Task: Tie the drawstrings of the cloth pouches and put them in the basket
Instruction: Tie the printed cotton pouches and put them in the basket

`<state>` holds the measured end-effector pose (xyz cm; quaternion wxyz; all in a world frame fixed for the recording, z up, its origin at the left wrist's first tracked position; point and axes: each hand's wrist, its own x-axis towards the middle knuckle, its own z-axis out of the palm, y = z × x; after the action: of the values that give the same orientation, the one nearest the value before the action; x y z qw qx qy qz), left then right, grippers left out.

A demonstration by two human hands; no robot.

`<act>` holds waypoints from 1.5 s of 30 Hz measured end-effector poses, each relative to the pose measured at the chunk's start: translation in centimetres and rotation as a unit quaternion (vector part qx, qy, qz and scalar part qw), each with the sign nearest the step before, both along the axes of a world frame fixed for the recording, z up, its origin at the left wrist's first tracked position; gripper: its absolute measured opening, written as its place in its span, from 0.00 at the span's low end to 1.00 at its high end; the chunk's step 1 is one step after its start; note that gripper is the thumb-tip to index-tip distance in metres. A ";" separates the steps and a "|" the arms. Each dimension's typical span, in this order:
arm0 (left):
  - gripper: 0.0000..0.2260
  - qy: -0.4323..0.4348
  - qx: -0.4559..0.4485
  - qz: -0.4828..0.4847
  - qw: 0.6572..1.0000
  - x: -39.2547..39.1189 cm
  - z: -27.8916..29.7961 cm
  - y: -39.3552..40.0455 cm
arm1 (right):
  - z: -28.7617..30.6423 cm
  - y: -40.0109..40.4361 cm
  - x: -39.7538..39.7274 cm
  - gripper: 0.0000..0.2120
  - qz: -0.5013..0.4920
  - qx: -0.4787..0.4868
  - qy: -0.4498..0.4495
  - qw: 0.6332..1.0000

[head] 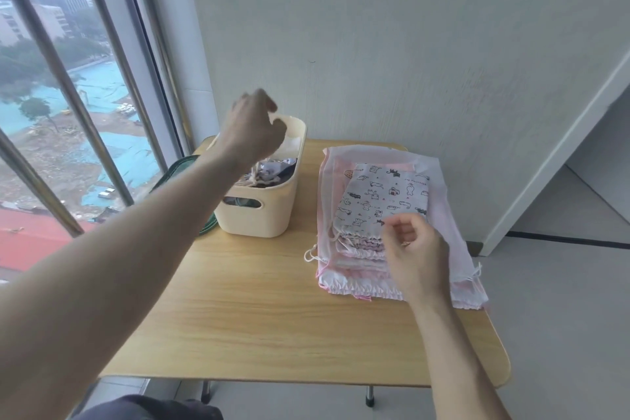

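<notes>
A cream plastic basket [254,220] stands at the table's far left, with tied pouches [269,174] bunched inside. My left hand [254,126] hovers above the basket, fingers loosely curled and holding nothing. On the right lies a flat stack of cloth pouches [439,187], pink and white ones below. The top one is a grey pouch with small cat prints [378,196]. My right hand [414,251] hovers over the near end of that stack, at the gathered drawstring edges, fingers loosely bent. I cannot see it gripping a cord.
The wooden table [272,310] has rounded corners. A green-rimmed item [177,169] sits behind the basket by the window [68,112]. A white wall stands behind the table. Loose white drawstrings [312,256] trail off the stack's left side.
</notes>
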<state>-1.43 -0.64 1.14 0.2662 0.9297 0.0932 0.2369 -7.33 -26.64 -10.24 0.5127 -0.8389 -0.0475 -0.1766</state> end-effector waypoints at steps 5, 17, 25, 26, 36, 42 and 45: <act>0.10 -0.210 -0.006 -0.210 0.955 -3.1 -1.8 -5.9 | -0.6 -2.5 1.3 0.06 -0.062 -0.070 0.007 0.996; 0.19 0.199 0.180 -0.229 0.936 -2.6 -13.1 -10.1 | -2.1 -4.3 2.1 0.11 -0.028 -0.200 0.120 0.972; 0.07 -0.030 0.123 -0.194 0.973 -2.8 -13.0 -8.0 | -1.5 -3.3 2.0 0.03 -0.083 -0.114 -0.054 0.989; 0.07 -0.071 0.109 -0.184 0.974 -3.1 -12.6 -7.8 | -1.3 -2.9 1.8 0.04 -0.084 -0.112 -0.097 0.985; 0.06 -0.045 -0.044 -0.154 0.986 -9.9 -13.5 -4.9 | -1.6 -1.5 0.5 0.14 0.086 -0.039 -0.011 0.995; 0.08 0.085 -0.114 -0.194 0.971 -9.9 -14.2 -2.5 | -2.6 -1.6 0.0 0.19 0.109 -0.035 0.039 0.993; 0.09 0.089 -0.077 -0.201 0.972 -10.0 -14.4 -1.0 | -2.3 -1.7 -0.1 0.17 0.120 -0.034 0.042 0.991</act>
<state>-11.43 -1.67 -13.21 0.3698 0.9234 -0.0543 0.0868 -7.45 -28.36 -12.59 0.5029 -0.8508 -0.1319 -0.0770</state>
